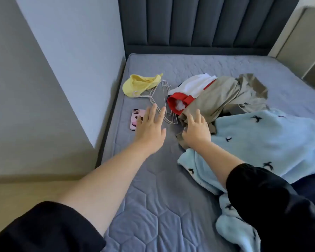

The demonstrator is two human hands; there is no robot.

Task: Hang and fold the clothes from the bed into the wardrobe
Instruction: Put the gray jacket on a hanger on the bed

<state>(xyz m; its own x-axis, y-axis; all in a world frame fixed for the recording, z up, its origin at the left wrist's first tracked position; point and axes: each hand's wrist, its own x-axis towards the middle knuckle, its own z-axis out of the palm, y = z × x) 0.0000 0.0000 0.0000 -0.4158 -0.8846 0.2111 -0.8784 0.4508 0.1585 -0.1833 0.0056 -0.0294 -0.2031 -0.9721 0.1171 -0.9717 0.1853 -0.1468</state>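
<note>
On the grey quilted bed lies a heap of clothes: a khaki garment, a white and red garment and a light blue fleece with dark bird prints. A yellow garment lies apart at the far left, with several thin wire hangers beside it. My left hand hovers flat with straight fingers over the mattress, just short of the hangers. My right hand rests on the near edge of the khaki garment, thumb tucked into the fabric's edge; whether it grips is unclear.
A pink phone lies on the mattress, partly under my left fingers. A dark padded headboard stands at the far end. A grey wall runs close along the bed's left side. A pale cupboard stands at the right.
</note>
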